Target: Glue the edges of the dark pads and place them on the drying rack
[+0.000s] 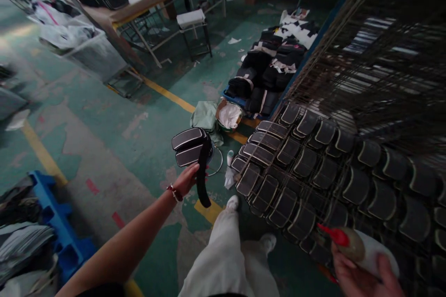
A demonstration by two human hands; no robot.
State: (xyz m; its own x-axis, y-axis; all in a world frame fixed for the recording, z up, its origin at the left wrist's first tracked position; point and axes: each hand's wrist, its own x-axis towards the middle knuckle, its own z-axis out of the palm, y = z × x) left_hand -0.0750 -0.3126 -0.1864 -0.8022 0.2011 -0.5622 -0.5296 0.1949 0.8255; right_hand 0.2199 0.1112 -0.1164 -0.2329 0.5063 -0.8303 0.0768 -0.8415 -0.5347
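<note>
Gripping a dark curved strip [202,178], the left hand [187,180] is out to the left of the wire rack [315,72], fingers closed about the strip's middle, probably to steady it while leaving both ends free. Over by the rack's near edge, the right hand [358,274] has its fingers wrapped round a squeeze bottle [376,253], red nozzle [337,235] aimed leftward, a hold that seems meant to keep the tip unobstructed. Left of the rack, dark padded pieces [188,138] sit beside the strip, above a metal ring [220,161]. And on the rack itself, rimmed dark panels [266,193] lie in rows, spaced perhaps so their faces stay uncovered, though some overlap.
</note>
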